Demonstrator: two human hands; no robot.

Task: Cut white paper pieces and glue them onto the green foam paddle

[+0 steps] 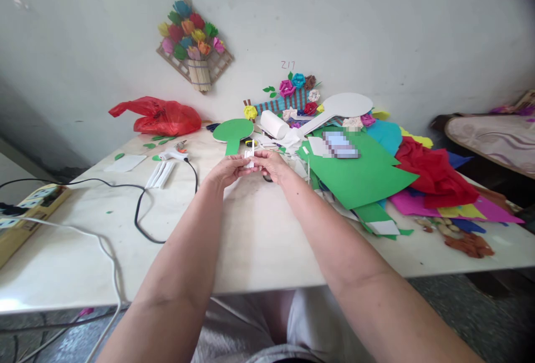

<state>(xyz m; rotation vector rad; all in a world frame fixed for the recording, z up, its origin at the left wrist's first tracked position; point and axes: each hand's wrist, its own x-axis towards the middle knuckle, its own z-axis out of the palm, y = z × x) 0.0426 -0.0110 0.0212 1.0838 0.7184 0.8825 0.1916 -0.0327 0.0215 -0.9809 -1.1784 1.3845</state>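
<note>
Both my hands meet above the middle of the white table point(251, 240). My left hand point(229, 170) and my right hand point(273, 165) pinch a small white paper piece point(249, 158) between their fingertips, holding it just above the tabletop. Just behind it stands a green paper cutout point(233, 130) shaped like a round paddle. A white glue gun point(171, 155) lies to the left of my hands, with white glue sticks point(161, 174) beside it.
Coloured paper sheets point(363, 176) are heaped on the right, with red cloth point(434, 176). A red plastic bag point(161, 116) sits at the back left. A black cord point(140, 212) and a power strip point(29, 207) lie left. Paper flower crafts point(192, 42) hang on the wall.
</note>
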